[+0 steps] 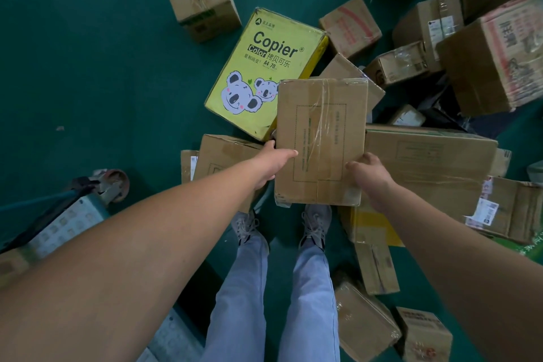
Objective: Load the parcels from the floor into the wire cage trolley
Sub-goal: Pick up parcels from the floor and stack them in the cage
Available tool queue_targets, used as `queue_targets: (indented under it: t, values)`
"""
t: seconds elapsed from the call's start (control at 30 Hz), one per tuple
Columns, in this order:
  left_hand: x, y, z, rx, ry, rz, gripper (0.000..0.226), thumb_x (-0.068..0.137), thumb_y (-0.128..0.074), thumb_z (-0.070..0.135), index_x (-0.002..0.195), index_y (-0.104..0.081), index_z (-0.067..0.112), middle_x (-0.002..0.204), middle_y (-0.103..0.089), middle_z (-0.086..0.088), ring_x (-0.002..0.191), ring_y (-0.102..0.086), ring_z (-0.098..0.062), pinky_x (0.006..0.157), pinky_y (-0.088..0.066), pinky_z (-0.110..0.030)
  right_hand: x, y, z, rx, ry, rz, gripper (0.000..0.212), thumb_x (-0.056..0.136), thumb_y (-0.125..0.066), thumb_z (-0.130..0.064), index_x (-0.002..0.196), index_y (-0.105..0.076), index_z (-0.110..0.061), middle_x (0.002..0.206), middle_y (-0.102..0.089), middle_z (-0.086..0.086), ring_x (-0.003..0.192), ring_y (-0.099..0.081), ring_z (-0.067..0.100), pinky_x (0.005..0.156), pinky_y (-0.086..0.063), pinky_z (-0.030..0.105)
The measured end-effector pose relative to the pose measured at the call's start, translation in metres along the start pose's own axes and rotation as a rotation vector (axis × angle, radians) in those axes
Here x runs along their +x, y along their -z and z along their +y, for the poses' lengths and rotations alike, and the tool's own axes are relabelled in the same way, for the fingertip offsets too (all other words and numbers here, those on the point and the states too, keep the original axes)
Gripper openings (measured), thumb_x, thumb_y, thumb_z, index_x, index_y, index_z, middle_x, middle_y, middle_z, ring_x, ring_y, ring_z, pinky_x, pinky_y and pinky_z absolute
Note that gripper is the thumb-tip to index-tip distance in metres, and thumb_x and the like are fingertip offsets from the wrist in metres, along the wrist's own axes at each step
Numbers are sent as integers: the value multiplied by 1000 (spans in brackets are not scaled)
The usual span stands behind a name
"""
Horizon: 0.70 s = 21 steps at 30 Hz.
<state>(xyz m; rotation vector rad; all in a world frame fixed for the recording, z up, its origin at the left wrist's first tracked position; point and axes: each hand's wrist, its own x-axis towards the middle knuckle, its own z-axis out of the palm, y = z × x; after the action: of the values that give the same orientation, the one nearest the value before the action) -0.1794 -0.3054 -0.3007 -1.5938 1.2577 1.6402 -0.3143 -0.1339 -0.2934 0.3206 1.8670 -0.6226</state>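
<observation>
Both hands, left hand and right hand, grasp the stiff taped cardboard box at its 9 and 3 o'clock edges; it appears light.

The box I hold is matt brown cardboard, crossed by glossy, wrinkled clear tape. Beside it, a yellow copier-paper carton looks smooth with a slight sheen. The green floor looks matt.
</observation>
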Motion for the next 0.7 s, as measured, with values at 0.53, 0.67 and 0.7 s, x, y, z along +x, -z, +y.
queue_targets:
  t: [0.53,0.67,0.7]
  values:
    - [-3,3,-10,11,1,3,72,103,-56,39,162,-20,19,165,-31,-2,148,-34,-24,119,-33,-43,3,-10,-3,22,-12,35,55,101,-59,-26,151,-38,-14,141,-53,10,127,-53,33,106,-46,50]
    - [-7,3,-7,-12,-26,-4,70,104,-56,38,162,-21,21,163,-35,-2,143,-39,-23,117,-35,-43,-10,-28,-15,-62,212,216,60,99,-57,-24,155,-34,-23,152,-38,3,118,-56,24,100,-53,45]
    - [-10,6,-10,-23,-19,-5,69,104,-56,38,161,-22,21,162,-36,-3,142,-40,-23,116,-36,-42,-19,-38,-20,-87,252,196,58,100,-57,-22,154,-36,-23,151,-39,2,113,-57,20,96,-55,41]
